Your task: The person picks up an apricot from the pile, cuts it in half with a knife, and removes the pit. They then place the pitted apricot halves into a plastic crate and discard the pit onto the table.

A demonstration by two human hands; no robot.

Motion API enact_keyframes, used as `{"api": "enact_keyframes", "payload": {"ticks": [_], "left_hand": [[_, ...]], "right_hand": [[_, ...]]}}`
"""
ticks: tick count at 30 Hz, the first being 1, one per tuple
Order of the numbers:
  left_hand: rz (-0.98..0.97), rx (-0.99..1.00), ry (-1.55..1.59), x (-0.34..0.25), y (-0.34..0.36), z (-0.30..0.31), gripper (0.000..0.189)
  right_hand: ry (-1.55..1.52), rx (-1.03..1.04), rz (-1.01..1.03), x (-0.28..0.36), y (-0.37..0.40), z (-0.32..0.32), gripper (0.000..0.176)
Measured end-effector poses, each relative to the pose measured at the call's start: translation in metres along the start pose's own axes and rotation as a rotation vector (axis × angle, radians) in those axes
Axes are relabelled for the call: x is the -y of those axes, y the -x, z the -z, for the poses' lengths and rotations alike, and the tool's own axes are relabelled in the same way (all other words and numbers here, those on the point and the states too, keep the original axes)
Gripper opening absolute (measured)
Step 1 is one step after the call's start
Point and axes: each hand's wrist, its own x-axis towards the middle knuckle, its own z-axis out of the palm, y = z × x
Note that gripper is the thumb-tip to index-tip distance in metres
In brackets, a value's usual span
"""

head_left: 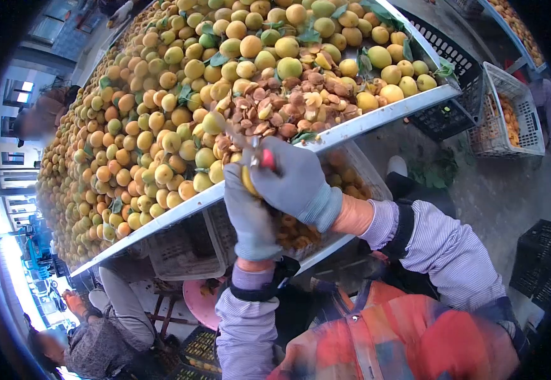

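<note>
Both my hands wear grey gloves and meet just over the near metal edge of the table. My right hand [297,180] is closed around a small knife with a red handle [268,159]; its blade, blurred, points up and away. An apricot [249,182], mostly hidden by the gloves, sits in the closed fingers of my left hand [249,212], against the right hand. Beyond them lies a heap of brown apricot pits [282,104], among many whole yellow-green apricots [161,136]. Under the edge, a crate holds cut apricots [297,234].
The table's metal rim [389,117] runs diagonally before me. A white crate [510,111] with cut fruit and a black crate [443,117] stand at right. Below left are a pink basin [201,303] and a seated co-worker [107,342]. Another person [41,117] is at far left.
</note>
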Motion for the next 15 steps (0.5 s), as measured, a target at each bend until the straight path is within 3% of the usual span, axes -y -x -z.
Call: {"api": "enact_keyframes", "payload": {"ticks": [2, 3, 4, 5, 7, 8, 9, 10, 11, 12, 13, 14, 15], "left_hand": [[0.083, 0.015, 0.162, 0.016, -0.003, 0.012, 0.026], [0.28, -0.051, 0.425, 0.022, -0.004, 0.02, 0.036], [0.372, -0.079, 0.558, 0.026, -0.002, 0.026, 0.043], [0.463, -0.12, 0.691, 0.028, 0.0, 0.031, 0.05], [0.048, 0.021, 0.0, 0.011, 0.009, 0.038, 0.071], [-0.161, 0.084, -0.347, 0.004, 0.011, 0.041, 0.083], [-0.125, 0.057, -0.293, -0.002, 0.012, 0.04, 0.066], [-0.132, 0.045, -0.296, -0.005, 0.01, 0.04, 0.066], [-0.199, 0.051, -0.332, -0.008, 0.007, 0.041, 0.072], [0.069, 0.197, 0.312, -0.007, -0.003, 0.045, 0.064], [0.396, 0.169, 0.934, -0.008, -0.013, 0.048, 0.058], [0.317, 0.191, 1.028, -0.009, -0.01, 0.043, 0.049], [0.24, 0.219, 1.125, -0.014, -0.007, 0.037, 0.047]], "right_hand": [[0.061, -0.028, 0.239, -0.006, 0.001, -0.003, 0.014], [0.062, -0.002, 0.286, -0.004, 0.0, -0.001, 0.013], [0.061, 0.007, 0.293, 0.0, 0.001, -0.001, 0.013], [-0.069, 0.066, 0.169, 0.005, 0.001, -0.001, 0.018], [-0.208, 0.177, -0.043, 0.014, 0.001, 0.004, 0.025], [-0.213, 0.18, -0.039, 0.02, 0.002, 0.01, 0.025], [-0.448, 0.286, -0.159, 0.027, 0.003, 0.017, 0.026], [-0.679, 0.396, -0.279, 0.032, 0.004, 0.019, 0.028], [-0.602, 0.404, -0.238, 0.026, 0.003, 0.016, 0.029], [-0.525, 0.41, -0.197, 0.025, 0.001, 0.014, 0.03], [-0.292, 0.483, -0.109, 0.025, 0.0, 0.023, 0.03], [-0.056, 0.546, -0.021, 0.027, -0.002, 0.032, 0.031], [-0.044, 0.614, -0.12, 0.036, -0.007, 0.042, 0.027]]}}
